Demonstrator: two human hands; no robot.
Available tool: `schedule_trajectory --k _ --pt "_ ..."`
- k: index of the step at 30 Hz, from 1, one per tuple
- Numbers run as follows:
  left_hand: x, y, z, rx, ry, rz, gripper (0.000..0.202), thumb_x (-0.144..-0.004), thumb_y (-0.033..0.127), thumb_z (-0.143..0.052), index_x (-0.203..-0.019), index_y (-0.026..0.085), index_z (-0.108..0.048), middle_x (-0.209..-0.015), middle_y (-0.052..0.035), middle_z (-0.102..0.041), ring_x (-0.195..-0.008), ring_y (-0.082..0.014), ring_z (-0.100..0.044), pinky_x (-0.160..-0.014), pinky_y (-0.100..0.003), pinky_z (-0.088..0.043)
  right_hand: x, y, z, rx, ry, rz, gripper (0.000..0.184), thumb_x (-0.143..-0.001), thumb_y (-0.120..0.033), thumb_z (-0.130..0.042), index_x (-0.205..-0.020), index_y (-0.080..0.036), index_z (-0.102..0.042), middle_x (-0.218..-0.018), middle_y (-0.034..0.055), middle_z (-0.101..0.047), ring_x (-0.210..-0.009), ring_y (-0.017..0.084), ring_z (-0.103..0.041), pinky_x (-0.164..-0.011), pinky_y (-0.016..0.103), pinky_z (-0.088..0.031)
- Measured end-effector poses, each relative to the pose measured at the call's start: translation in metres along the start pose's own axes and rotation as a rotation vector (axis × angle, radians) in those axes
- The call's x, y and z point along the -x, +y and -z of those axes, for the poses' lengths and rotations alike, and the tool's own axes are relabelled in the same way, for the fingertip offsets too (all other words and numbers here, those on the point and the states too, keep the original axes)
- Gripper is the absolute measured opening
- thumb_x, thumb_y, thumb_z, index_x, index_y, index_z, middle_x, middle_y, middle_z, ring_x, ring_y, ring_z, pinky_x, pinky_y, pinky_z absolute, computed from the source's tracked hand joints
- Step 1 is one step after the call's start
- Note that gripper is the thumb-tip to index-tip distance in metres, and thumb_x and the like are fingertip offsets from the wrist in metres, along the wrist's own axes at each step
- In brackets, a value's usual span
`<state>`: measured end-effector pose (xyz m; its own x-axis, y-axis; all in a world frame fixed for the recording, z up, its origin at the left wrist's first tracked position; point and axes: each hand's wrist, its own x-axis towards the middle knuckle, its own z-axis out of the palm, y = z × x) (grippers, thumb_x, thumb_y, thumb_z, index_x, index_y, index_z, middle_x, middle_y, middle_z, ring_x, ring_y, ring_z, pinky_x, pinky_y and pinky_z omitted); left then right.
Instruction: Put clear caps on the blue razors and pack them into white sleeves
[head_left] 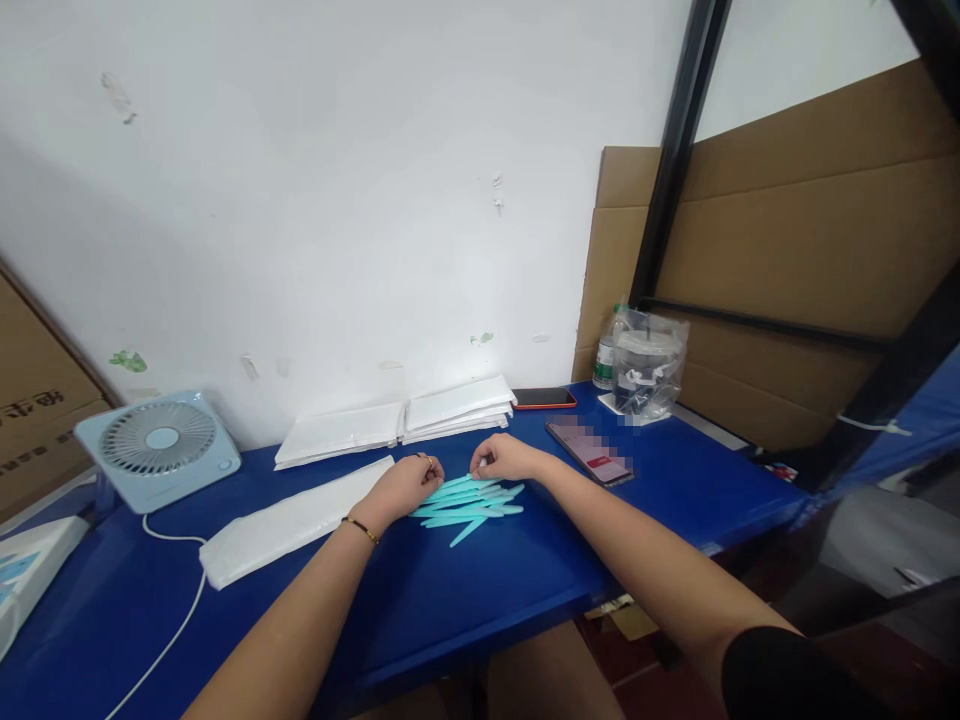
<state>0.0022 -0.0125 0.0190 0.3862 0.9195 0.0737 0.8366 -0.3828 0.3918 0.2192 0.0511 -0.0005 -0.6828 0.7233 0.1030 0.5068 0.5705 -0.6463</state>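
A loose pile of slim turquoise plastic sticks (472, 505) with tapered ends lies on the blue table. At the pile's left end, my left hand (405, 487) has its fingers closed on the end of a stick; the fingertips are partly hidden. My right hand (510, 458) is over the pile's upper right side, thumb and fingers pinched together. A small pale bit shows between those fingers, too small to name. Left of the pile, partly behind my left wrist, lies a long white packet (292, 525).
Stacked white packets (457, 408) lie along the wall. Behind my right hand are an orange-edged phone (546, 398) and another phone (589, 450). A bagged cup (646, 365) and a bottle (604, 355) stand far right. A light-blue fan (159, 445) with a white cable (191, 610) is at left.
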Motion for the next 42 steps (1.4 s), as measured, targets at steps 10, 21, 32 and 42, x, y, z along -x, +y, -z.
schedule_trajectory --k 10,21,32,42 --pt "-0.013 -0.024 -0.006 0.013 0.027 0.049 0.018 -0.075 0.032 -0.05 -0.077 0.02 -0.063 -0.07 -0.0019 -0.063 -0.062 -0.0152 -0.054 -0.055 -0.024 -0.034 -0.02 0.024 0.009 -0.227 -0.072 -0.025 0.022 -0.062 -0.027 -0.068 -0.079 -0.014 -0.072 -0.058 -0.0009 -0.062 -0.051 0.009 -0.05 -0.049 0.019 -0.036" --pt "-0.01 -0.027 -0.001 0.071 0.025 0.028 0.025 -0.07 0.043 -0.058 -0.079 0.021 -0.066 -0.08 -0.0025 -0.063 -0.07 -0.0167 -0.056 -0.059 -0.024 -0.038 -0.01 0.023 0.016 -0.006 0.045 0.084 0.02 -0.068 -0.035 -0.067 -0.076 -0.018 -0.072 -0.077 0.0025 -0.057 -0.067 0.013 -0.053 -0.059 0.021 -0.04" --pt "-0.012 -0.024 -0.012 0.145 -0.068 0.15 0.024 -0.071 0.04 -0.054 -0.076 0.018 -0.063 -0.068 -0.0013 -0.064 -0.06 -0.0148 -0.056 -0.051 -0.023 -0.035 -0.013 0.006 0.006 0.067 -0.134 0.075 0.018 -0.068 -0.031 -0.067 -0.074 -0.016 -0.072 -0.071 0.002 -0.059 -0.065 0.012 -0.052 -0.054 0.019 -0.036" --pt "-0.012 -0.034 -0.006 -0.032 0.131 0.154 0.023 -0.071 0.042 -0.059 -0.083 0.023 -0.063 -0.081 -0.0004 -0.065 -0.076 -0.0172 -0.058 -0.061 -0.025 -0.038 0.0 0.024 0.038 0.101 0.007 -0.004 0.019 -0.066 -0.031 -0.067 -0.077 -0.016 -0.072 -0.079 0.0033 -0.063 -0.07 0.014 -0.054 -0.059 0.021 -0.039"
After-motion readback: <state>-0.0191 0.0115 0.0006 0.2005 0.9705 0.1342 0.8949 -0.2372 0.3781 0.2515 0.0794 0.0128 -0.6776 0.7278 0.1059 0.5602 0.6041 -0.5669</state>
